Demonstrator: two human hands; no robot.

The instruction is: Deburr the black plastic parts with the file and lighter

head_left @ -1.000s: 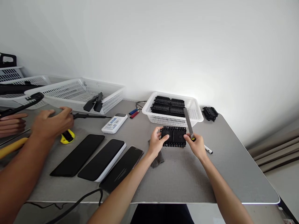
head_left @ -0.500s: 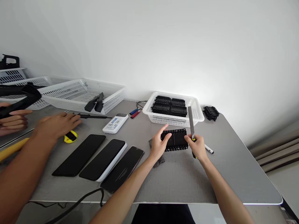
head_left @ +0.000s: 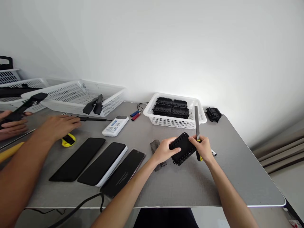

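Note:
A flat black plastic part (head_left: 183, 148) with toothed long edges is tilted above the table, gripped at its left side by my left hand (head_left: 167, 148). My right hand (head_left: 203, 148) is closed round the black-and-yellow handle of a flat metal file (head_left: 197, 122), whose blade points up and away. The thumb of that hand also touches the part's upper right corner. Beneath my left wrist lies a crumpled dark grey cloth (head_left: 155, 145), and a white pen (head_left: 214, 152) shows partly behind my right hand.
Similar black parts (head_left: 172, 107) fill a white basket (head_left: 175, 123); more (head_left: 213, 114) are stacked beside it. Three phone-like slabs (head_left: 104, 163), a white power bank (head_left: 115, 126) and two lighters (head_left: 136, 116) lie leftward. A co-worker's hands (head_left: 59, 126) are at far left, near a yellow-black tool (head_left: 68, 140).
The black part has turned clockwise, its right end dipping toward me. My left hand has shifted its grip along with it. At far left, the co-worker's black piece has tilted.

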